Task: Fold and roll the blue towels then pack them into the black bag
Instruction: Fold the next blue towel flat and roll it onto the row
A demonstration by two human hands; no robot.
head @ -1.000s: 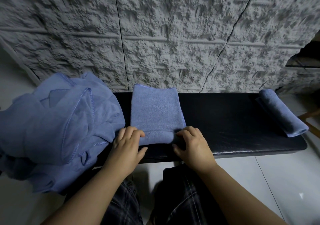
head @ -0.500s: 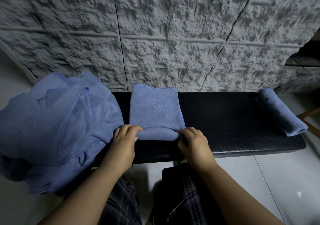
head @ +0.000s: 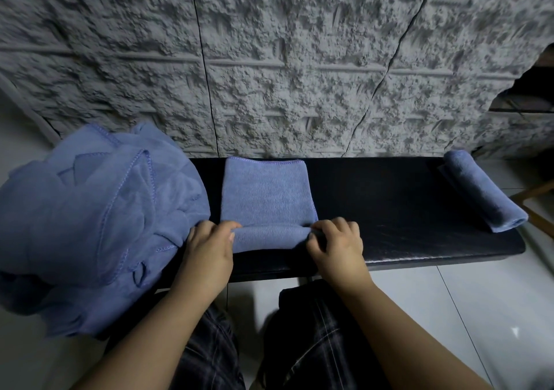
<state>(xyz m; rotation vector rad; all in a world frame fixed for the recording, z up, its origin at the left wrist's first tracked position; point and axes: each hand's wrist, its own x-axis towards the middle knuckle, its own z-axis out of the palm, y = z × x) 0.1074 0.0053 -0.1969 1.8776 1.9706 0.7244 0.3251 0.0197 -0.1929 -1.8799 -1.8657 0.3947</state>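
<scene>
Roll on folded blue towel (head: 266, 197) thicker than before; left hand (head: 207, 245), right hand (head: 337, 244) fingers curled, pinching roll ends on tabletop (head: 404, 209). No readable writing.

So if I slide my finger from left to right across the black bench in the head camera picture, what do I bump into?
Pile of loose towels → left hand → half-rolled towel → right hand → bare bench → rolled towel.

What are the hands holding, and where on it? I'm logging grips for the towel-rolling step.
Both hands, left hand and right hand, grip the folded towel at its rolled near edge, one at each end.
</scene>
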